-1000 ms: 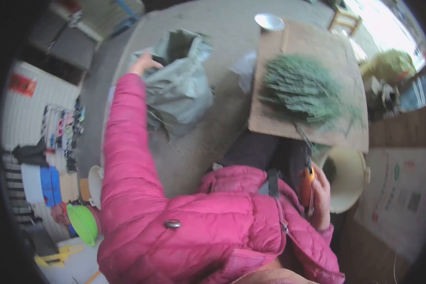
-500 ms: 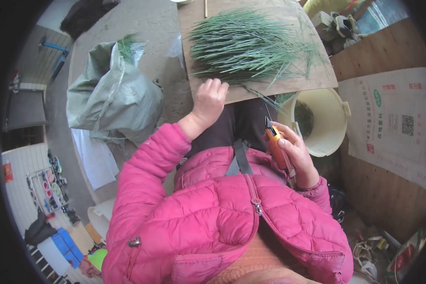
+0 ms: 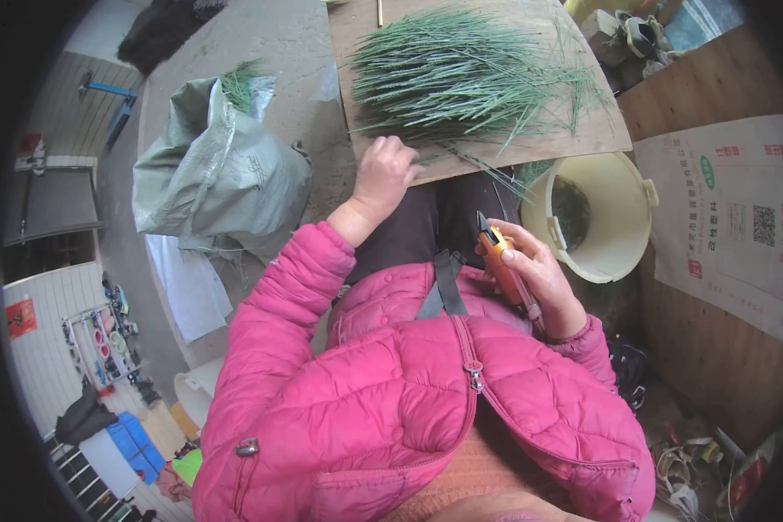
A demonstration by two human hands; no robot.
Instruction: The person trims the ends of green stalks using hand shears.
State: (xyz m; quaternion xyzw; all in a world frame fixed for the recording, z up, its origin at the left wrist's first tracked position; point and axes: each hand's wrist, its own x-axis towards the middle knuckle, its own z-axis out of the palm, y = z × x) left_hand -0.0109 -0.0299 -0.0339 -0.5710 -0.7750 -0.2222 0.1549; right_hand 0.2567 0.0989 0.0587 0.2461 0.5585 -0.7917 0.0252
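Observation:
A thick heap of long green needle-like stems (image 3: 452, 74) lies on a wooden board (image 3: 596, 130) over my lap. My left hand (image 3: 385, 172) rests at the board's near edge, just below the heap, with its fingers curled closed. What those fingers pinch, if anything, is hidden. In front of my jacket, my right hand (image 3: 535, 268) grips orange-handled pruning shears (image 3: 498, 254), their dark pointed tip aimed up toward the board. A few stems stick out over the near edge above the shears, apart from the tip.
A cream bucket (image 3: 622, 222) with green bits inside stands right of the board. Left of it sits a grey-green woven sack (image 3: 235, 178) with stems poking out. A wooden panel with a printed sheet (image 3: 731, 209) borders the right side. A thin stick (image 3: 380, 13) lies at the board's far edge.
The whole view has shifted slightly. The shears' tip has tilted a little to the left and lower. My left hand stays at the board's edge, still closed.

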